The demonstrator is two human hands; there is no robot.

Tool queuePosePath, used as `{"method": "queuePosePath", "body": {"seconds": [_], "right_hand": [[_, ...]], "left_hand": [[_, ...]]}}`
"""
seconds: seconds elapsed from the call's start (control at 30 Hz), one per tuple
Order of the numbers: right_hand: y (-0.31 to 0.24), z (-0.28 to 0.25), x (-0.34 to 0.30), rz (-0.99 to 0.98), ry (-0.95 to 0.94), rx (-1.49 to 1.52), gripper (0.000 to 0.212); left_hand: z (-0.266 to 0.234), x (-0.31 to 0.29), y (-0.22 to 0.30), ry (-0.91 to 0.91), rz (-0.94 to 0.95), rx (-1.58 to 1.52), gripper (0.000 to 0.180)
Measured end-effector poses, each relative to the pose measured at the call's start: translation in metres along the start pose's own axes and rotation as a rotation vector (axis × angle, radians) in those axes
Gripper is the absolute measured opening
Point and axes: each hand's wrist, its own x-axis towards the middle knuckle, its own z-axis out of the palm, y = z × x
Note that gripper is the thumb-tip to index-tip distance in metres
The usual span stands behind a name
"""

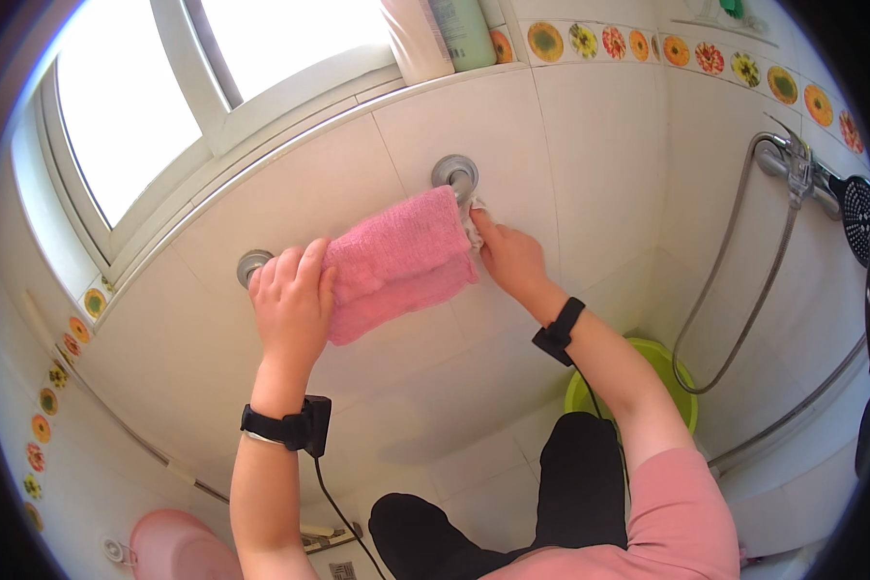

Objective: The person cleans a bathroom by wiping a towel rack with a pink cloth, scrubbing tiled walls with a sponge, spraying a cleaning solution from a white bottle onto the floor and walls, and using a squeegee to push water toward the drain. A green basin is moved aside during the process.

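Observation:
A pink towel [396, 253] hangs folded over a wall-mounted bar, whose round metal mounts show at the right [454, 172] and the left [251, 267]. My left hand [294, 295] is wrapped over the bar's left end, close to that mount, with its thumb beside the towel's edge. At the other end, my right hand [512, 259] pinches a crumpled white cloth [473, 227] against the bar, just below the right mount. Most of the bar is hidden by the towel and my fingers. Black bands with cables sit on both my wrists.
Two bottles, one whitish [418, 41] and one green [464, 37], stand on the window ledge [358, 97]. To the right hang a shower hose [739, 242] and black shower head [858, 217]. A lime-green basin [681, 382] sits below; a pink basin [179, 546] is lower left.

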Motion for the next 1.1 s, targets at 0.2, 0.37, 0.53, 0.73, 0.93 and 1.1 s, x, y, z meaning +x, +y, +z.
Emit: {"method": "queuePosePath", "body": {"seconds": [0.2,0.37,0.53,0.73,0.93,1.1], "right_hand": [[0.049,-0.008,0.025,0.232,0.073,-0.057,0.057],[0.042,-0.027,0.038,0.233,0.021,0.11,0.047],[0.02,-0.047,0.091,-0.101,-0.115,0.513,0.033],[-0.028,-0.081,0.14,-0.479,-0.575,-0.081,0.036],[-0.046,-0.081,0.144,-0.669,-0.647,-0.321,0.04],[-0.005,-0.059,0.108,-0.314,-0.207,0.212,0.032]], "left_hand": [[0.002,-0.004,-0.006,-0.024,-0.006,-0.038,0.029],[-0.005,-0.016,-0.03,0.009,-0.003,-0.09,0.029],[-0.002,-0.027,-0.039,-0.029,-0.029,-0.107,0.029],[0.004,-0.029,-0.038,0.016,-0.049,-0.153,0.028],[0.003,-0.028,-0.037,0.057,-0.054,-0.157,0.027],[-0.001,-0.027,-0.036,0.034,-0.067,-0.174,0.027]]}}
